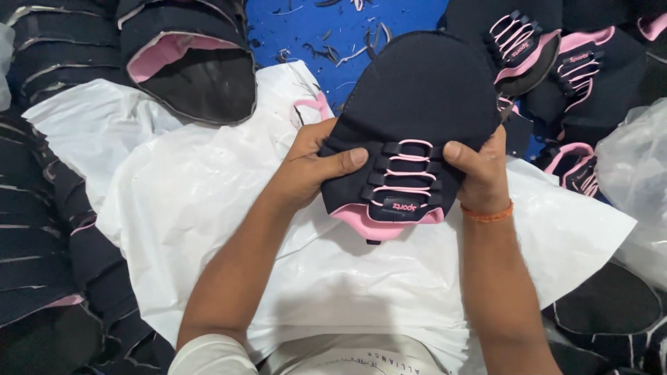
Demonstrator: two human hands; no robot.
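Navy shoe upper point(417, 104) with pink laces and pink collar: held flat above a white plastic sheet point(208, 187), left hand point(313, 167) gripping one edge, right hand point(479, 173) the other. Similar uppers point(187, 62) stacked around; blue surface point(313, 28) beyond.

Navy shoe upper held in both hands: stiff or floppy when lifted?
Probably floppy: the shoe upper is flat fabric, gripped at both sides by the left hand and right hand. Likely light. The cloth surface looks unlikely to slip.
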